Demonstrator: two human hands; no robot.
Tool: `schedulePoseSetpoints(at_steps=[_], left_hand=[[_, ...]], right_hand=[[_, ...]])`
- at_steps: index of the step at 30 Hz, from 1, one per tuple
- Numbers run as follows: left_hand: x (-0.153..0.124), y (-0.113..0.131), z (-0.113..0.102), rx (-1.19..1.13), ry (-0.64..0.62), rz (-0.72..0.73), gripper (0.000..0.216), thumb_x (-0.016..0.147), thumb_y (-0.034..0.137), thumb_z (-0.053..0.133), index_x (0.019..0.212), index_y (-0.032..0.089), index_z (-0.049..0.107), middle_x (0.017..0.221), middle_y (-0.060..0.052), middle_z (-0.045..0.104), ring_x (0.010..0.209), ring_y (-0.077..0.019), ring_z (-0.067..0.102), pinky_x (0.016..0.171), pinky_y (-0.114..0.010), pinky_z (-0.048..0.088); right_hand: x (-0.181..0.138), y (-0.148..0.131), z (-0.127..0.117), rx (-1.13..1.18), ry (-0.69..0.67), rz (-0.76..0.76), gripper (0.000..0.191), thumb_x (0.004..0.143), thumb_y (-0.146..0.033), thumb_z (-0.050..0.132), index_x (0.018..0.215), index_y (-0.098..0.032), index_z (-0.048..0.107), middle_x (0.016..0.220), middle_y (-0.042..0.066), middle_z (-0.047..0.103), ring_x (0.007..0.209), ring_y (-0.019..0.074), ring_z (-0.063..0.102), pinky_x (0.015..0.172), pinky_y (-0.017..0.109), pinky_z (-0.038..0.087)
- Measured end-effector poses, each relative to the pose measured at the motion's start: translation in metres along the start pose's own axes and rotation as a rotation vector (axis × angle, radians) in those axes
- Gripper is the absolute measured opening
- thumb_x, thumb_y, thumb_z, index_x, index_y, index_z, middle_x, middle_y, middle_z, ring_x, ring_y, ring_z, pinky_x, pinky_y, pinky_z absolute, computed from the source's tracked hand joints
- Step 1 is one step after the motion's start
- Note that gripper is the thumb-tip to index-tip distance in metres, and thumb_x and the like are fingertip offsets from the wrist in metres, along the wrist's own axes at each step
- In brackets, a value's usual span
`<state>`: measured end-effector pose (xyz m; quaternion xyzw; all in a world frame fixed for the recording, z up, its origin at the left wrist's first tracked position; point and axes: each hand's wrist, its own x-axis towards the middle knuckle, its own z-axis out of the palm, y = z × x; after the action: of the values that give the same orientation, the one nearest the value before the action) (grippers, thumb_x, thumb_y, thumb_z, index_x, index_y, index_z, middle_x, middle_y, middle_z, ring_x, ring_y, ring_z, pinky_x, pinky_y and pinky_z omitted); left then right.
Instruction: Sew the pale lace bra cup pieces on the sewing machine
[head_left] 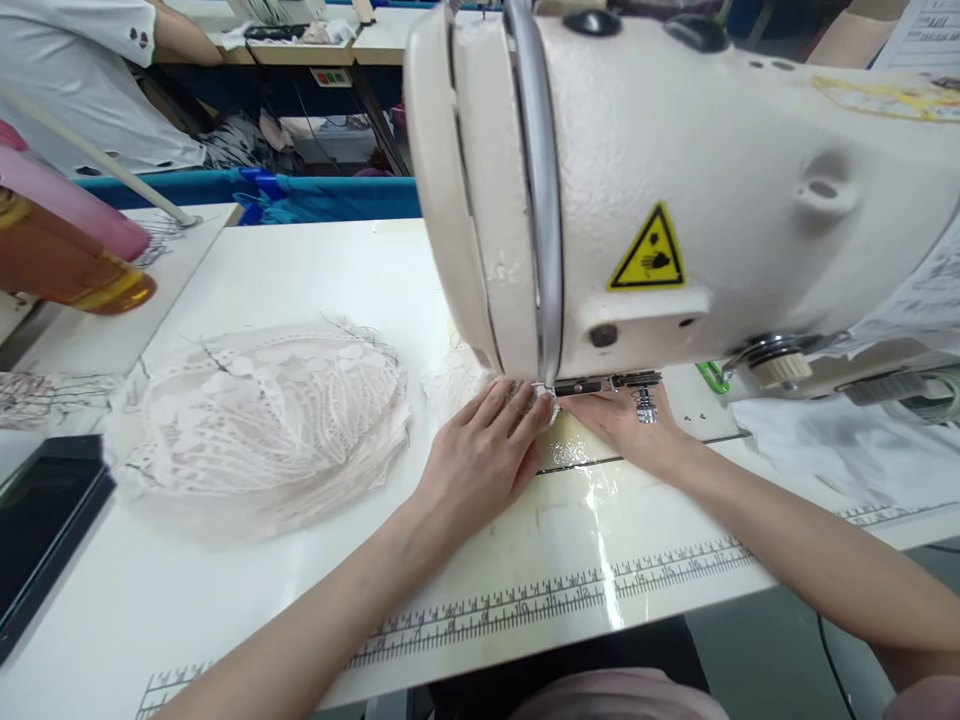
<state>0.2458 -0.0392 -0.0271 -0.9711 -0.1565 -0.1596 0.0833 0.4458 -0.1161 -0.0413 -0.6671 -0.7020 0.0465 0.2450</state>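
Observation:
A cream sewing machine point(675, 180) fills the upper right of the head view. Under its head lies a small white lace piece point(457, 385). My left hand point(484, 450) lies flat on that lace, fingers stretched toward the presser foot point(600, 385). My right hand point(626, 420) rests palm down just right of the foot, its fingers partly hidden under the machine head, pressing the fabric by the needle. A stack of white lace pieces point(262, 425) sits to the left on the white table point(300, 600).
A black tablet point(37, 530) lies at the left table edge. An amber bottle point(67, 265) with a pink part sits at far left. White fabric point(832, 440) lies right of the machine. Printed rulers point(562, 595) run along the table's front. Another person's white sleeve point(82, 60) shows at top left.

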Motion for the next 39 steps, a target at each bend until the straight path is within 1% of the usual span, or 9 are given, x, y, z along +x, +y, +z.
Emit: schedulePoseSetpoints(at_steps=[6,10,14,18,20,23,29,35,39], left_hand=[[0.001,-0.001,0.001,0.001,0.011,-0.003,0.040,0.095,0.025,0.048,0.130,0.011,0.060,0.129,-0.013,0.064,0.120,-0.0314,0.060,0.104,-0.046,0.048],[0.001,0.000,0.000,0.018,0.022,0.006,0.040,0.094,0.023,0.050,0.130,0.010,0.060,0.128,-0.013,0.065,0.119,-0.0309,0.061,0.104,-0.047,0.048],[-0.001,0.003,0.000,0.045,0.092,0.102,0.035,0.094,0.016,0.051,0.127,0.009,0.061,0.131,-0.010,0.063,0.120,-0.0265,0.061,0.102,-0.042,0.051],[-0.004,0.002,0.001,0.017,0.078,0.140,0.037,0.096,0.013,0.047,0.130,0.004,0.056,0.133,-0.012,0.061,0.122,-0.0246,0.060,0.102,-0.040,0.052],[-0.004,0.001,0.001,0.004,0.075,0.128,0.038,0.097,0.015,0.045,0.131,0.003,0.055,0.133,-0.012,0.061,0.121,-0.0250,0.060,0.103,-0.041,0.052],[-0.003,0.000,0.001,-0.004,0.085,0.124,0.037,0.097,0.017,0.046,0.130,0.004,0.057,0.132,-0.013,0.062,0.120,-0.0257,0.061,0.102,-0.042,0.052],[-0.003,-0.001,0.002,-0.027,0.097,0.107,0.037,0.096,0.017,0.045,0.127,0.004,0.060,0.130,-0.013,0.063,0.119,-0.0264,0.062,0.104,-0.043,0.051],[-0.004,-0.002,0.003,-0.051,0.079,0.059,0.037,0.095,0.019,0.046,0.126,0.005,0.060,0.131,-0.015,0.062,0.122,-0.0269,0.060,0.107,-0.043,0.049],[-0.004,-0.002,0.005,-0.040,0.070,0.030,0.038,0.095,0.018,0.044,0.125,0.003,0.060,0.130,-0.016,0.063,0.121,-0.0279,0.060,0.106,-0.044,0.049]], right_hand=[[0.002,0.005,0.006,0.057,-0.054,0.042,0.029,0.095,-0.032,0.049,0.119,-0.036,0.065,0.118,-0.001,0.067,0.114,0.0236,0.059,0.086,0.040,0.053],[0.002,0.004,0.005,0.034,-0.021,0.064,0.030,0.097,-0.030,0.047,0.121,-0.032,0.064,0.114,0.000,0.070,0.108,0.0215,0.062,0.084,0.036,0.052],[-0.004,0.000,0.000,-0.184,0.044,-0.147,0.028,0.096,-0.026,0.048,0.114,-0.028,0.068,0.109,0.000,0.073,0.090,0.0200,0.066,0.073,0.034,0.048],[-0.012,0.000,-0.003,-0.310,0.174,-0.284,0.031,0.092,-0.018,0.047,0.110,-0.028,0.071,0.101,0.000,0.075,0.082,0.0169,0.067,0.066,0.031,0.043],[-0.015,0.001,-0.003,-0.305,0.195,-0.284,0.032,0.091,-0.018,0.045,0.107,-0.028,0.072,0.100,0.000,0.074,0.085,0.0169,0.067,0.062,0.029,0.039],[-0.016,0.000,-0.002,-0.292,0.186,-0.270,0.034,0.091,-0.018,0.043,0.105,-0.027,0.073,0.102,0.001,0.073,0.084,0.0168,0.066,0.064,0.030,0.039],[-0.017,-0.004,0.000,-0.289,0.095,-0.234,0.036,0.092,-0.020,0.042,0.114,-0.028,0.070,0.107,0.003,0.072,0.079,0.0176,0.064,0.064,0.032,0.040],[-0.019,-0.007,0.004,-0.316,0.066,-0.202,0.040,0.093,-0.020,0.043,0.124,-0.031,0.065,0.118,0.005,0.069,0.089,0.0206,0.064,0.070,0.035,0.044],[-0.018,-0.010,0.004,-0.309,0.052,-0.176,0.040,0.092,-0.021,0.045,0.126,-0.032,0.063,0.115,0.005,0.069,0.092,0.0217,0.063,0.076,0.037,0.046]])
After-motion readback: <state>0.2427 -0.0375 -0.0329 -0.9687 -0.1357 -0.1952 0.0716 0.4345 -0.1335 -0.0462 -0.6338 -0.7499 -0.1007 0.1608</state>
